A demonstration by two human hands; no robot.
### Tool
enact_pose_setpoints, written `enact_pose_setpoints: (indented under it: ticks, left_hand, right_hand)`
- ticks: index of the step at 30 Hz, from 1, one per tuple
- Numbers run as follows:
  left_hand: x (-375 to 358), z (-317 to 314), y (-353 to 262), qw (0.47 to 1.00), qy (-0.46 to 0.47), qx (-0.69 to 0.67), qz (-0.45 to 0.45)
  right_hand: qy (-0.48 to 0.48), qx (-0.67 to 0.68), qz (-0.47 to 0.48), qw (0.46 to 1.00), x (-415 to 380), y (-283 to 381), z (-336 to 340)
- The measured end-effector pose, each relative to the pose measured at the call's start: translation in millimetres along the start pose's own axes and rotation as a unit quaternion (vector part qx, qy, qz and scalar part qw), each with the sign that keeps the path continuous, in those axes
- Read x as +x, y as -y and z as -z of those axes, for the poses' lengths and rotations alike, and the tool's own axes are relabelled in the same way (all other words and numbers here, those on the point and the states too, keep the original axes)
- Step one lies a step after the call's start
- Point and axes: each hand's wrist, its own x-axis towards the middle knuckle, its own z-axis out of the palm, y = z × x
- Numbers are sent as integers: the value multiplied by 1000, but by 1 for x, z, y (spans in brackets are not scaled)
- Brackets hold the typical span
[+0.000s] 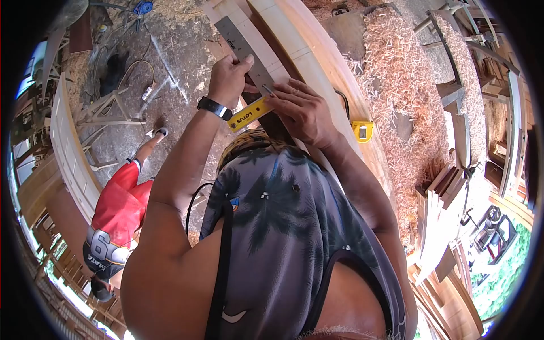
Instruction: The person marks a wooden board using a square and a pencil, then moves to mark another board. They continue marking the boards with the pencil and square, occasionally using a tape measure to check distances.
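A try square with a metal blade [241,50] and a yellow handle [249,115] lies against a long wooden board [279,69]. My left hand [228,82], with a watch on its wrist, is closed on the square, its thumb on the blade. Near the corner of the square, my right hand [301,110] pinches a thin, pencil-like marking tool [268,89], its tip at the blade's edge. Faint lines cross the board. Parts of the left fingers are hidden behind the blade.
A yellow tape measure [362,131] rests on the wide plank to the right. Wood shavings [405,113] cover the area beyond. Another person in a red shirt [122,198] is at the left, beside a long panel [71,147]. A cable lies on the floor.
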Motion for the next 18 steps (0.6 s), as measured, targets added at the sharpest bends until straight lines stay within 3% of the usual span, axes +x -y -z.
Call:
enact_pose_setpoints:
  ticks: [18]
  left_hand:
    - [-6, -5, -4, 1000, -17, 19, 1]
  right_hand:
    - [-3, 6, -1, 1000, 1, 2, 3]
